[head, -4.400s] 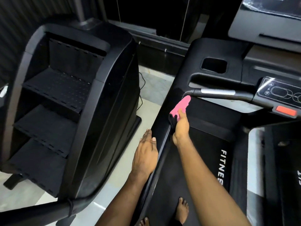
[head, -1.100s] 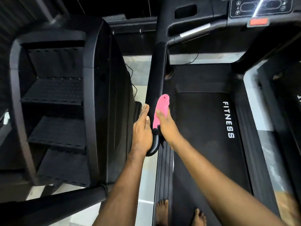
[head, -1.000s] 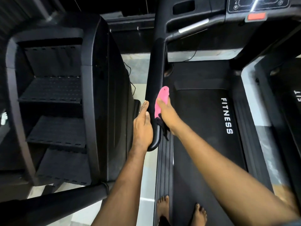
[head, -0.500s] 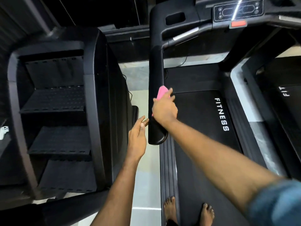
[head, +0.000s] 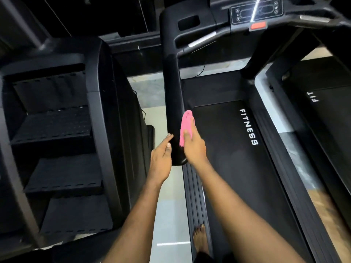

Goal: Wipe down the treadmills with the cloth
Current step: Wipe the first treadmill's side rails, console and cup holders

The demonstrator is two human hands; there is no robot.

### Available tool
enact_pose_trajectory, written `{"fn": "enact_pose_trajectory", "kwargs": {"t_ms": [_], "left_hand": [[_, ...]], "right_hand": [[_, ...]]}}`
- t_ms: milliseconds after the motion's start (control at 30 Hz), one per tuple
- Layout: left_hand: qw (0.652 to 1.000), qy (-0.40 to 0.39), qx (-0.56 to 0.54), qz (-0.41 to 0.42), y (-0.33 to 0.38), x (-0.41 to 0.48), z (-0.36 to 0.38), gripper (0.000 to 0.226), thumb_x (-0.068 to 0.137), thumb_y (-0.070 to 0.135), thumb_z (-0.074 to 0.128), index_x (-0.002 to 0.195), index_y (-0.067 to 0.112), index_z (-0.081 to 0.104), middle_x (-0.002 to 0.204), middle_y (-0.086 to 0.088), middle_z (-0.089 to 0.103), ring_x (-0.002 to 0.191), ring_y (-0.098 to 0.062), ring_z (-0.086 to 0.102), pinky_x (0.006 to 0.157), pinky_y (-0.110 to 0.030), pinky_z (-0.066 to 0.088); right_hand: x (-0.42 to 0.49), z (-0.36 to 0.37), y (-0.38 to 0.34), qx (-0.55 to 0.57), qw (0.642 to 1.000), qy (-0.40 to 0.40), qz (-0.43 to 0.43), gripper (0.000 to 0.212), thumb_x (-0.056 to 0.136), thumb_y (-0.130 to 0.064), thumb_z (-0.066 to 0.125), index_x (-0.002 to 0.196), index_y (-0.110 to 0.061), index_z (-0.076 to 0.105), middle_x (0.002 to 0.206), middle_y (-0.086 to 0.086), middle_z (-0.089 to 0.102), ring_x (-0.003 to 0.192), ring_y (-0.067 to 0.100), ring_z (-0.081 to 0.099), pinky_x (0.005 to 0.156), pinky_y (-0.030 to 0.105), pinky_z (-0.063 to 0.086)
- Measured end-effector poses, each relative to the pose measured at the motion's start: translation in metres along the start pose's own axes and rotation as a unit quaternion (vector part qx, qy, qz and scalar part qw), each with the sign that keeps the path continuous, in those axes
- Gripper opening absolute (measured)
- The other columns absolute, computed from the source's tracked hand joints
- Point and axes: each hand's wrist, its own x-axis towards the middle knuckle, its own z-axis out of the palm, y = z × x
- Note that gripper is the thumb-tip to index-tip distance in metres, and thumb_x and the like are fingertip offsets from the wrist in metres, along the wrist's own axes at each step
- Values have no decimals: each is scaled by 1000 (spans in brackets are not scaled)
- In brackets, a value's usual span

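Where the black padded handrail (head: 172,103) of the black treadmill (head: 233,168) nears its rounded end, the folded pink cloth (head: 186,123) lies against its belt-side face, pinned by the thumb of the right hand (head: 194,148) onto nearly straight fingers. The left hand (head: 161,160) holds nothing (fingers straight, tips at the rail's other side). A black stair-climber machine (head: 57,130) stands just left.

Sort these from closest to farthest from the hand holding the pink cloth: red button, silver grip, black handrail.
1. Black handrail: just left of the right hand, which presses the pink cloth on it.
2. Silver grip: ahead, on the crossbar.
3. Red button: farthest, ahead and rightward.
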Motion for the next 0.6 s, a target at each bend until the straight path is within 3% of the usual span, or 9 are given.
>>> {"fn": "enact_pose_trajectory", "kwargs": {"t_ms": [67,167,200,267,333,367,467,500,600], "left_hand": [[1000,-5,5,-2,0,-1,1,40,108,11,39,144,17,55,150,3,50,140,-4,42,111,-4,25],[1000,-14,15,-2,-4,-2,-1,39,108,13,40,145,17,53,151,4,50,141,-5,41,109,-1,23],[1000,-15,21,0,-5,-1,-1,39,108,13,40,145,17,53,151,4,50,142,-6,41,109,-1,23],[999,-13,29,2,-4,-1,1,40,108,13,40,145,17,52,151,5,49,142,-5,40,111,-3,23],[999,-16,36,1,-5,0,1,40,108,14,40,146,19,51,152,7,48,141,-2,39,114,-8,23],[999,-17,39,1,-5,0,1,40,108,14,40,146,20,51,153,7,47,141,0,38,115,-9,23],[999,-27,45,-4,-6,-2,1,41,108,15,40,148,21,49,154,8,45,141,2,35,109,-2,22],[998,-31,47,-5,-6,-3,1,42,108,15,40,149,22,47,154,9,43,142,2,34,109,-1,21],[998,-46,46,-7,-5,-5,0,43,109,16,40,151,21,44,155,11,41,142,3,31,111,-4,20]], "right_hand": [[24,-6,7,164,983,-22,81,54,99,-60,35,112,-16,63,111,7,73,106,30,68,106,53,49],[19,-16,18,139,985,-43,95,35,101,-40,42,104,-20,70,91,10,74,79,35,70,77,48,61],[5,-18,23,131,986,-35,98,30,102,-34,41,100,-23,69,81,8,68,65,31,65,62,43,58],[-31,-23,27,151,982,-26,114,27,102,-23,41,92,-21,66,72,4,59,56,19,57,54,37,50],[-53,-25,33,186,976,-33,112,25,101,-19,44,85,-18,63,68,-1,59,57,11,57,59,33,49],[-52,-24,30,205,971,-38,115,25,104,-29,46,90,-20,65,75,-2,64,62,9,61,62,33,50],[-24,-16,7,217,964,-75,135,68,91,-80,38,141,-36,52,129,-3,65,112,17,65,94,35,54],[-12,-8,6,232,960,-72,142,80,81,-89,38,146,-43,46,136,-4,62,121,20,63,102,40,51],[-2,6,22,282,945,-31,164,71,78,-84,46,136,-44,56,125,-2,69,109,19,66,92,40,56]]}}
